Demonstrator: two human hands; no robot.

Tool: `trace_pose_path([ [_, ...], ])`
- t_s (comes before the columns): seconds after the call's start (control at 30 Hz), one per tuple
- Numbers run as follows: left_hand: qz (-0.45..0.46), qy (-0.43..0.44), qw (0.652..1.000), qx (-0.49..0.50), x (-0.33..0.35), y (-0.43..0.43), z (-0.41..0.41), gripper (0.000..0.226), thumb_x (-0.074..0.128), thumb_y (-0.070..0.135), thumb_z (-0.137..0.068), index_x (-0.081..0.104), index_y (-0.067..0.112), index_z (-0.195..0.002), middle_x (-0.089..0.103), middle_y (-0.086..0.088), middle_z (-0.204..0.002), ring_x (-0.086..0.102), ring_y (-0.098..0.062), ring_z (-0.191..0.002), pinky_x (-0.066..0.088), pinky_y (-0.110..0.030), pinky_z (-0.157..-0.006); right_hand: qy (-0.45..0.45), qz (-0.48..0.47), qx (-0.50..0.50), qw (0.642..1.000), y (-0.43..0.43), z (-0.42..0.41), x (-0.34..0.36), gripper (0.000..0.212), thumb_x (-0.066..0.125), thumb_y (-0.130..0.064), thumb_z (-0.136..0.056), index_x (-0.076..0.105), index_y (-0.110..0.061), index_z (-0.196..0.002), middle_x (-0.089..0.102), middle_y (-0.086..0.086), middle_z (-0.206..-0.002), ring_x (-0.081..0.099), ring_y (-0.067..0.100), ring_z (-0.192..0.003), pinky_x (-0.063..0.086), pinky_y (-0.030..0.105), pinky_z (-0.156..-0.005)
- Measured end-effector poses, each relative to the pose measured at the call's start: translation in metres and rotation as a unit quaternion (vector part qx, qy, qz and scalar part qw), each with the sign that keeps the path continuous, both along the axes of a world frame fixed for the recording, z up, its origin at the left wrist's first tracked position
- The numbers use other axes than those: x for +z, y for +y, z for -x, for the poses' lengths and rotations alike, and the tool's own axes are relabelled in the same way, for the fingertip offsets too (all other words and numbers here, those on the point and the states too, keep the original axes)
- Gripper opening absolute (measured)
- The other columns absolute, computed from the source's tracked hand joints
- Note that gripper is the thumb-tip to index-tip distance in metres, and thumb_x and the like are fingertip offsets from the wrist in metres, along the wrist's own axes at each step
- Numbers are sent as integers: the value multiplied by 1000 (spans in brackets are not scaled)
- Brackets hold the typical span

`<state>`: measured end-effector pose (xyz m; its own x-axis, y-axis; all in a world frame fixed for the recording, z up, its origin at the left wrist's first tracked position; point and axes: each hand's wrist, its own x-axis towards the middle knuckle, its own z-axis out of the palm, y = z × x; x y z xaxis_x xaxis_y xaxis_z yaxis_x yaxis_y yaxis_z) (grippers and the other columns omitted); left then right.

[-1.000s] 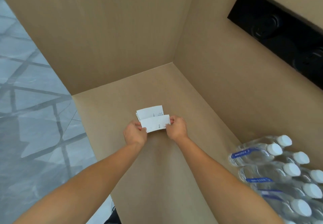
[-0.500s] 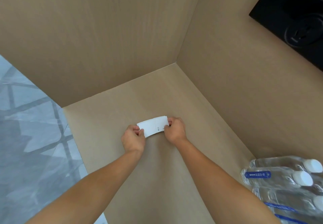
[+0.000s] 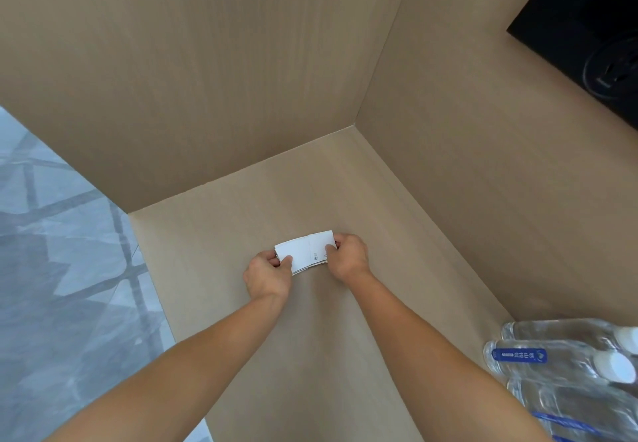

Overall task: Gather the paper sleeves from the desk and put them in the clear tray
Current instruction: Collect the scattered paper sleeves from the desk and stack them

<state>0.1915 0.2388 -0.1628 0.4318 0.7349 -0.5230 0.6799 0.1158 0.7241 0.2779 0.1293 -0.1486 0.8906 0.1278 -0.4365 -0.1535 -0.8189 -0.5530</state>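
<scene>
A small stack of white paper sleeves (image 3: pixel 305 252) lies squared together near the middle of the light wooden desk (image 3: pixel 310 355). My left hand (image 3: pixel 267 274) pinches the stack's left end. My right hand (image 3: pixel 347 255) pinches its right end. Both hands rest on or just above the desk surface. No clear tray is in view.
Wooden walls meet in a corner (image 3: pixel 354 126) behind the stack. A pack of plastic water bottles (image 3: pixel 566 369) sits at the lower right on the desk. A black socket panel (image 3: pixel 587 34) is on the right wall. The desk's left edge (image 3: pixel 152 279) drops to grey floor.
Two offset sleeves have been pushed together into one aligned stack between my hands. The view has tilted so the bottles and black panel sit further right.
</scene>
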Motion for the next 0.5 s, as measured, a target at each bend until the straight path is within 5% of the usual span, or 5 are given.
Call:
trace_pose_path([
  [0.27, 45, 13, 999, 10, -1, 9, 0, 22, 74, 15, -78, 72, 12, -99, 74, -2, -94, 67, -18, -85, 50, -25, -84, 51, -12, -87, 995, -10, 4, -2, 20, 59, -8, -84, 74, -5, -97, 74, 12, -101, 67, 28, -98, 50, 26, -80],
  [0.5, 18, -2, 997, -71, 5, 10, 8, 20, 73, 12, -78, 67, 13, -96, 67, 3, -87, 64, -16, -83, 49, -25, -79, 92, -71, -158, 981, -26, 16, 0, 23, 64, -3, -78, 75, -12, -97, 75, 8, -102, 67, 22, -87, 53, 26, -80],
])
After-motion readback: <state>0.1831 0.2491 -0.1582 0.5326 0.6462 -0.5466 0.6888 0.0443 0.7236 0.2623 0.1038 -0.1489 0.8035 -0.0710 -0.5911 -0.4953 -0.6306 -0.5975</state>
